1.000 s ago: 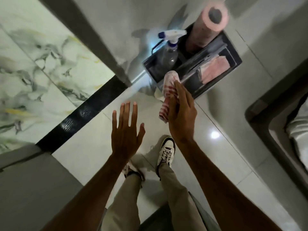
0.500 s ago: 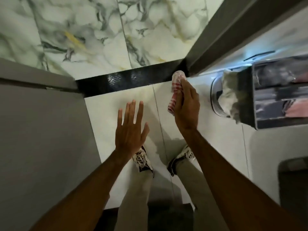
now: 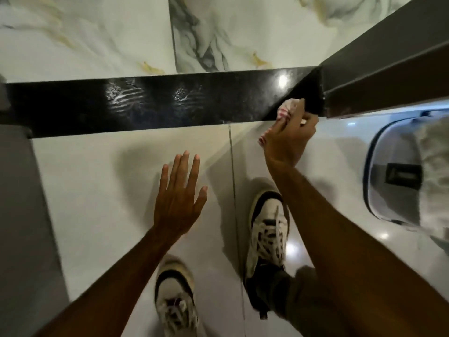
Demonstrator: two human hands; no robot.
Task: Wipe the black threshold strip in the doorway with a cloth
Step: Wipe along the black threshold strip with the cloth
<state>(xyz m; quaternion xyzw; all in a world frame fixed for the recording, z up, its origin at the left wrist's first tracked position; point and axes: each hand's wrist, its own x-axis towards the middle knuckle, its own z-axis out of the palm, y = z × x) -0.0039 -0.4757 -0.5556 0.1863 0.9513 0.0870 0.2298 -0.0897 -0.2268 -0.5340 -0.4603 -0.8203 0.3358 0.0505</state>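
Observation:
The glossy black threshold strip (image 3: 155, 104) runs left to right across the floor between marbled tiles above and pale tiles below. My right hand (image 3: 289, 137) grips a bunched red-and-white striped cloth (image 3: 286, 108) and holds it against the strip's right end, close to the dark door frame (image 3: 379, 69). Most of the cloth is hidden under my fingers. My left hand (image 3: 179, 198) hovers flat with fingers spread above the pale floor tile, below the strip, holding nothing.
A grey door or wall panel (image 3: 19, 215) lines the left side. A rounded grey bucket (image 3: 388, 181) with a pale rag (image 3: 435, 171) draped over it stands at the right. My two white-and-black sneakers (image 3: 267, 227) stand on the pale tiles.
The view has closed in on the floor. My right hand went forward and down, bringing the cloth onto the strip's right end. My left hand stays spread and empty.

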